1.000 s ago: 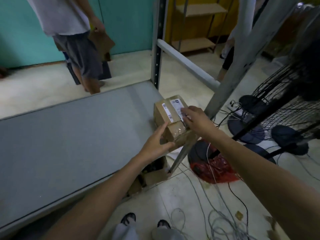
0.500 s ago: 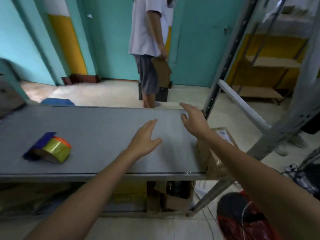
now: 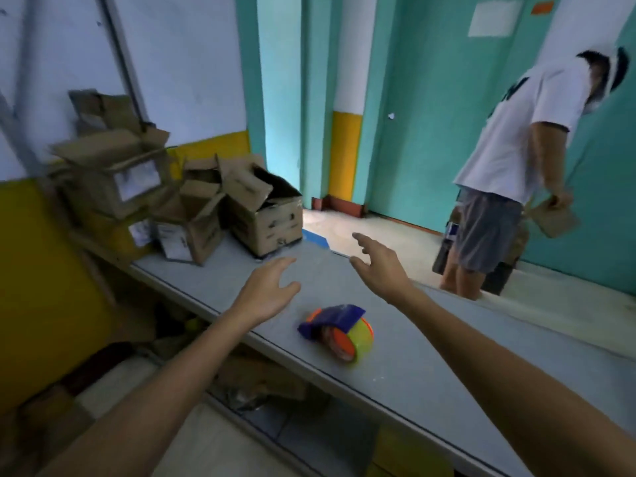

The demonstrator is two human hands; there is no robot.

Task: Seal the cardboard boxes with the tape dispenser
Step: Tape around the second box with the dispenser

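Swinging left since half a second ago, the view is now carrying the tape dispenser [image 3: 339, 333] from the far left of the table [image 3: 413, 373] to a spot between the two forearms, and the small labelled box by the shelf post is no longer showing. Both hands are hovering over the table, holding nothing. The left hand [image 3: 266, 290] is hanging with its fingers loosely spread and thumb apart. The right hand [image 3: 378, 266] is reaching a little farther out with straight, splayed fingers. Neither is touching the dispenser, which is lying on its side on the grey top near the front edge, at about 4 o'clock from the left hand and 7 o'clock from the right. A pile of cardboard boxes [image 3: 265, 211] is sitting at the table's far end, at 11 o'clock from the left hand, with flaps standing open and several tilting against one another. At 2 o'clock from the right hand, beyond the table, another person [image 3: 509, 149] in a white shirt and grey shorts is standing and holding a flat piece of cardboard [image 3: 554, 218].
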